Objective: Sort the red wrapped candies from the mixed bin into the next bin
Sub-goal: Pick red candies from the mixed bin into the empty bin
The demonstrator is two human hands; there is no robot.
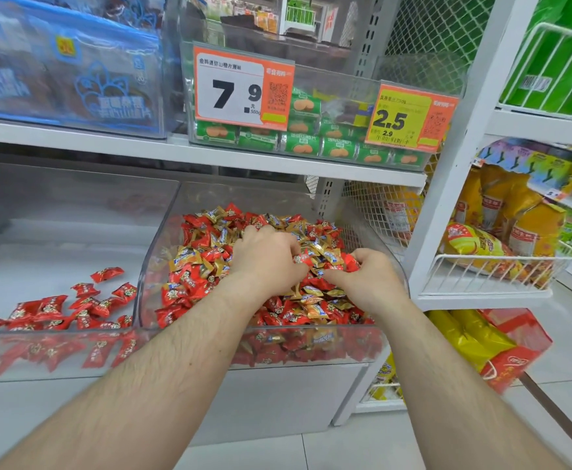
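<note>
Red candies [189, 279] lie mixed with gold ones [321, 310] in the clear right-hand bin [311, 337]; a sorted scatter of reds [84, 307] sits in the next bin [40, 347] to its left. Both hands dig in the heap: the left hand [267, 256] curls round wrappers, the right hand [362, 276] pinches a red one. Above, price tags read "7.9" [240, 88] and "2.5" [408, 118].

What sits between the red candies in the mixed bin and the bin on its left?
Only the clear side wall of the mixed bin, which rises between it and the left bin. It's open above, so candies must be lifted over it. Both hands, left hand and right hand, are already in the pile of red candies.
</note>
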